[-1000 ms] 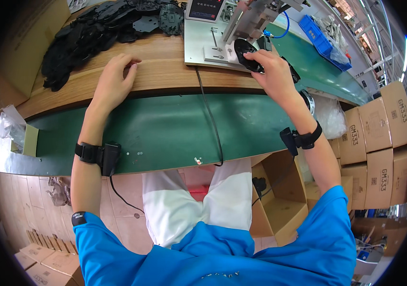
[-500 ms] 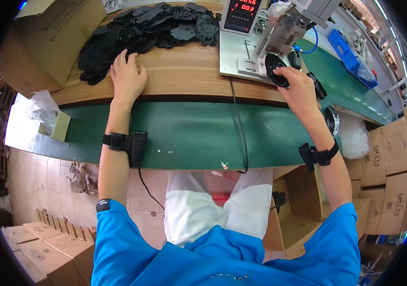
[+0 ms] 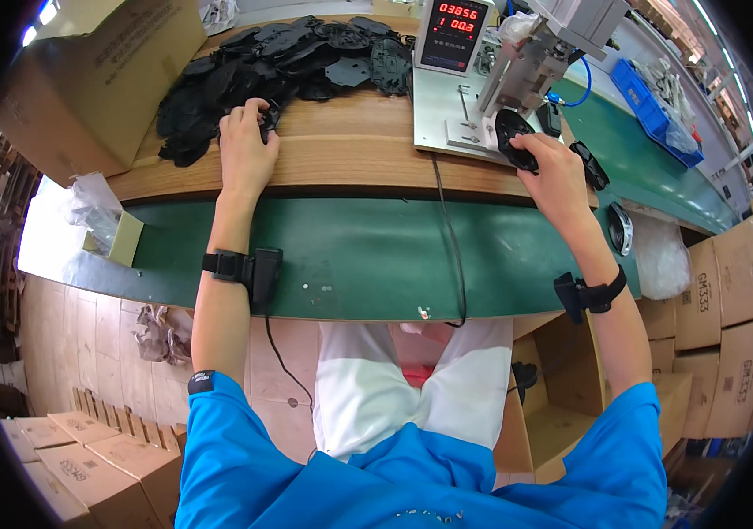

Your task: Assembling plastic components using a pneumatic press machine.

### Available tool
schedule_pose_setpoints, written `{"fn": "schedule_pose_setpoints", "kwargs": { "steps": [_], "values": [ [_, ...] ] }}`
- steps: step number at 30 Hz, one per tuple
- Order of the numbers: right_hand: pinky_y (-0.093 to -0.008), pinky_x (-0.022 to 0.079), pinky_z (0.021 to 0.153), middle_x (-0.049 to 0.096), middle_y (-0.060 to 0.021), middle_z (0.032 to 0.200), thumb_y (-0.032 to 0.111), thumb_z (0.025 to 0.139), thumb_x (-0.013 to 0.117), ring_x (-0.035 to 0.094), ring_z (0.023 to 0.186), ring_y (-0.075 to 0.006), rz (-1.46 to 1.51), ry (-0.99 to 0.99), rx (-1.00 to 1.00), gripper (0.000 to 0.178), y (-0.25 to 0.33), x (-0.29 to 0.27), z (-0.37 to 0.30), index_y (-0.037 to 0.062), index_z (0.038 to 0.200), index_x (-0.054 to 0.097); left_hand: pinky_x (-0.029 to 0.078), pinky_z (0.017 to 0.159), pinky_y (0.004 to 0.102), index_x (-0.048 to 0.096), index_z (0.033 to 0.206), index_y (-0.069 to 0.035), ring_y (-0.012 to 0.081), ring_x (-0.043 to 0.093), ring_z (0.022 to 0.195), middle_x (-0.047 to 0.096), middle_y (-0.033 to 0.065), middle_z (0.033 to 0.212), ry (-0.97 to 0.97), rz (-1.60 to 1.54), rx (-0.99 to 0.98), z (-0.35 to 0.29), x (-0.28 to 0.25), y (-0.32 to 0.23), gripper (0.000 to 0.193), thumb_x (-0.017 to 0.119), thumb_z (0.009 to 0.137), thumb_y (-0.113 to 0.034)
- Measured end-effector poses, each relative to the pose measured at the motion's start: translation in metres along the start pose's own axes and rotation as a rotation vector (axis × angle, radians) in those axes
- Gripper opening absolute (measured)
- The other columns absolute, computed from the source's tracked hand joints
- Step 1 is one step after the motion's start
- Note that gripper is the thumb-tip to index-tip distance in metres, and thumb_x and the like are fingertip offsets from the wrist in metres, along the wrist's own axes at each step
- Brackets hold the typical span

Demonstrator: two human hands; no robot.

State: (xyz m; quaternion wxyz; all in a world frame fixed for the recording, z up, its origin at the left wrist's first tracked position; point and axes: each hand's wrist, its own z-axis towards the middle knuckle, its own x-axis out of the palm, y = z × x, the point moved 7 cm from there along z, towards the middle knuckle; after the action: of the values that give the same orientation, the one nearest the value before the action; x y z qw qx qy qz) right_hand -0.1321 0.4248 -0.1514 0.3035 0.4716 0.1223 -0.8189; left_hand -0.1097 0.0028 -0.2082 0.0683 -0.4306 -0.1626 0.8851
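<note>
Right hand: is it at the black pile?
No, the right hand has its fingers on the black part at the press.

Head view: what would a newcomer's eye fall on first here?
The screen with glowing red digits, at the top right of centre, beside a metal machine. At the machine's foot, the right hand grips a black oval part. Upper left, the left hand is at the near edge of a dark heap.

Glossy black oval plastic piece (image 3: 507,129), tilted on edge at far right; flat, dark, rounded plastic parts (image 3: 292,60), heaped overlapping on the wooden counter (image 3: 350,145), far left.
</note>
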Motion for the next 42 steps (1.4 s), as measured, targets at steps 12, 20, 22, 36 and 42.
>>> {"fn": "schedule_pose_setpoints", "kwargs": {
  "steps": [12,20,22,36,42],
  "values": [
    [-0.0438,0.055,0.083,0.071,-0.0102,0.100,0.004,0.075,0.076,0.068,0.096,-0.0334,-0.023,0.014,-0.012,0.034,0.003,0.005,0.004,0.0072,0.108,0.070,0.049,0.100,0.0462,0.064,0.121,-0.014,0.0341,0.059,0.117,0.064,0.0121,0.121,0.044,0.116,0.009,-0.003,0.001,0.005,0.042,0.081,0.086,-0.027],
    [-0.0445,0.055,0.083,0.071,-0.0101,0.100,0.005,0.076,0.077,0.068,0.096,-0.0337,-0.020,0.012,-0.004,0.034,0.000,0.005,0.003,0.0074,0.109,0.070,0.054,0.087,0.0443,0.061,0.118,-0.012,0.0318,0.067,0.097,0.069,0.0111,0.104,-0.046,0.025,-0.120,0.005,-0.027,-0.013,0.031,0.066,0.088,-0.009],
    [-0.0446,0.054,0.083,0.072,-0.0099,0.101,0.005,0.076,0.077,0.068,0.096,-0.0338,-0.025,0.007,-0.009,0.034,0.002,0.005,0.002,0.0076,0.109,0.071,0.054,0.088,0.0425,0.061,0.121,-0.009,0.0336,0.070,0.096,0.071,0.0133,0.103,-0.349,-0.101,-0.011,0.001,-0.051,-0.023,0.033,0.064,0.088,-0.007],
    [-0.0450,0.055,0.081,0.071,-0.0098,0.098,0.006,0.077,0.077,0.068,0.094,-0.0347,-0.031,0.012,0.021,0.032,0.002,0.006,0.003,0.0082,0.108,0.071,0.051,0.095,0.0368,0.070,0.125,-0.003,0.0308,0.068,0.108,0.072,0.0159,0.120,0.163,-0.555,0.278,-0.012,-0.010,-0.070,0.031,0.068,0.094,-0.003],
    [-0.0453,0.055,0.081,0.071,-0.0104,0.098,0.006,0.077,0.076,0.068,0.094,-0.0349,-0.035,0.003,-0.002,0.031,0.001,0.004,0.002,0.0079,0.108,0.070,0.050,0.084,0.0354,0.066,0.124,-0.003,0.0325,0.068,0.092,0.073,0.0190,0.105,0.119,-0.443,0.256,-0.008,-0.012,-0.067,0.027,0.066,0.097,-0.007]
  ]
}}
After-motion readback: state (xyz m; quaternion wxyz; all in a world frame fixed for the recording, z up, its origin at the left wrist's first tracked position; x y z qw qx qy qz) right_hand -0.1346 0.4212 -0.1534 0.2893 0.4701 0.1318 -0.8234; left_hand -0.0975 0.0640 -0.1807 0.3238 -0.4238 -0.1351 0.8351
